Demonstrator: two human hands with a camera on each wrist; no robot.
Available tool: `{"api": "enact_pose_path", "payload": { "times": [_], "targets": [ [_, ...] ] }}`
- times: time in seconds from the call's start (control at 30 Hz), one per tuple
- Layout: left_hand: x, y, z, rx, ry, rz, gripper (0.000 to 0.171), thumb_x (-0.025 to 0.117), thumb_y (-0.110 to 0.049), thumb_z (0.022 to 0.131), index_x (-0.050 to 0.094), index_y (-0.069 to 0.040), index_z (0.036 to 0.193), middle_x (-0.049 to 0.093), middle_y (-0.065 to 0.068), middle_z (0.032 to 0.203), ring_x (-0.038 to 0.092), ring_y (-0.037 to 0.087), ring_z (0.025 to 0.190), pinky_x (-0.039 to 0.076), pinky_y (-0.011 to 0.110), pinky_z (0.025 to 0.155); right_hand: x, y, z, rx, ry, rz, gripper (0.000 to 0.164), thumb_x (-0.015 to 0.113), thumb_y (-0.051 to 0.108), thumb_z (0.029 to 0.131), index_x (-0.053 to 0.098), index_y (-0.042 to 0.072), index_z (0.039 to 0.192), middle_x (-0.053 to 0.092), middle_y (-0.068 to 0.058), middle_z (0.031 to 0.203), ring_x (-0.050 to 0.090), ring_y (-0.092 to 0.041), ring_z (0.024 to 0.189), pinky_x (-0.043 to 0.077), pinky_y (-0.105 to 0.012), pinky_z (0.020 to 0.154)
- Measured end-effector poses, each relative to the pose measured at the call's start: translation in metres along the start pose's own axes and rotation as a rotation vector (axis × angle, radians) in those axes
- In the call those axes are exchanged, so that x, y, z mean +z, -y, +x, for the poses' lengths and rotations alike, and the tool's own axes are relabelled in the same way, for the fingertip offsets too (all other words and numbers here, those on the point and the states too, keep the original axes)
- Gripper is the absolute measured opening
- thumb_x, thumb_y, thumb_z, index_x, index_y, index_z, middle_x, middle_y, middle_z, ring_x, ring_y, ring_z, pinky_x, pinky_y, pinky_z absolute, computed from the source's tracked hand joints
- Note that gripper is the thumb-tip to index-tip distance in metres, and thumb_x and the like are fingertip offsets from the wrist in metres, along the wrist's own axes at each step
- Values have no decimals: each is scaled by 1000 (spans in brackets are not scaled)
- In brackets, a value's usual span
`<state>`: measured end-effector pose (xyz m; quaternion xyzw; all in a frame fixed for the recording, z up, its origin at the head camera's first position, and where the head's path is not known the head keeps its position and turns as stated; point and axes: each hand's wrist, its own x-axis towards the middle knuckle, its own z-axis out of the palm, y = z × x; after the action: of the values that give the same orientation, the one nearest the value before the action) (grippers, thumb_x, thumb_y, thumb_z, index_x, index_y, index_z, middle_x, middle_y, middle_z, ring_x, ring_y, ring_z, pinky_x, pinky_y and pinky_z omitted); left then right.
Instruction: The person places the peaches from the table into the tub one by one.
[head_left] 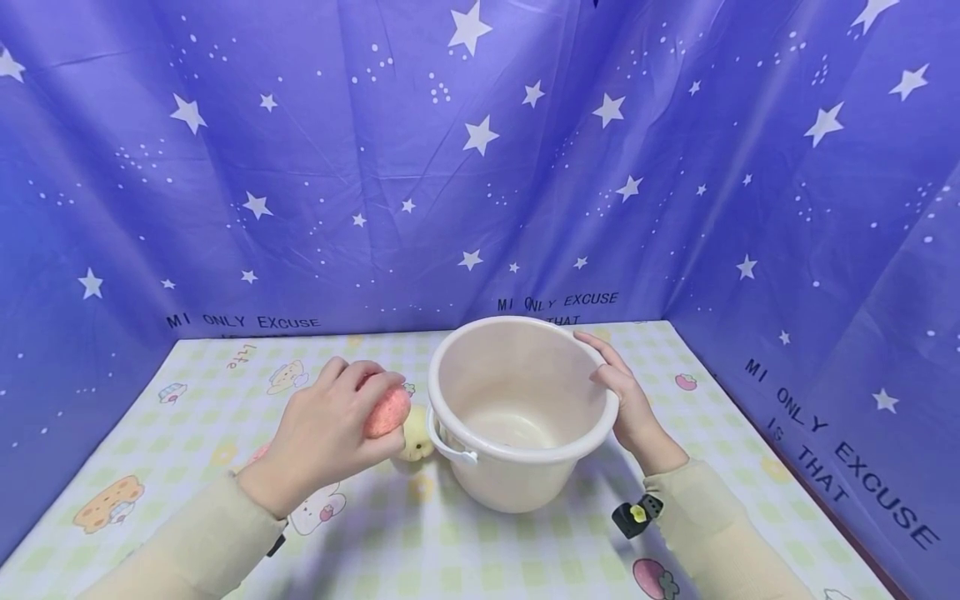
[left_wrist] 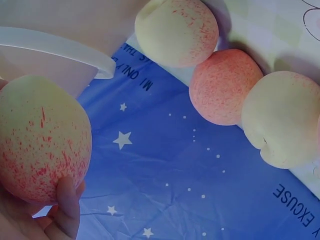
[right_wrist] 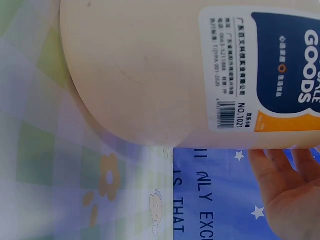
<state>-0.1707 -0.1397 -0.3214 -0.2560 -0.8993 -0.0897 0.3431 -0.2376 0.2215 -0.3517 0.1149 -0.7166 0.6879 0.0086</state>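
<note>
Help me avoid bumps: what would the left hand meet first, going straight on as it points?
Probably the bucket, on the side nearest the left hand, with the held peach leading. Depth and height are unclear, so it might pass over the rim.
</note>
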Motion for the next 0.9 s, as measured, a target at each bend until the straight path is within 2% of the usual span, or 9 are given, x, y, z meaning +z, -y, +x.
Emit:
{"api": "enact_pose_path", "payload": {
  "times": [0.53, 0.9],
  "targets": [
    [-1, -4, 5, 16, -47, -7, 45, 66, -38, 69, 71, -19, 109, 67, 4, 104, 55, 22, 84, 42, 30, 45, 0, 1, 0, 2, -2, -9, 69, 31, 5, 83, 30, 7, 152, 37, -3, 144, 50, -10, 113, 45, -21, 91],
    [0, -6, 8, 37, -71, -17, 47, 66, -40, 70, 70, -18, 112, 67, 5, 106, 55, 24, 84, 43, 32, 45, 0, 0, 0, 5, -4, -12, 70, 32, 6, 83, 31, 8, 152, 37, -2, 145, 50, -11, 114, 45, -21, 91]
  ]
}}
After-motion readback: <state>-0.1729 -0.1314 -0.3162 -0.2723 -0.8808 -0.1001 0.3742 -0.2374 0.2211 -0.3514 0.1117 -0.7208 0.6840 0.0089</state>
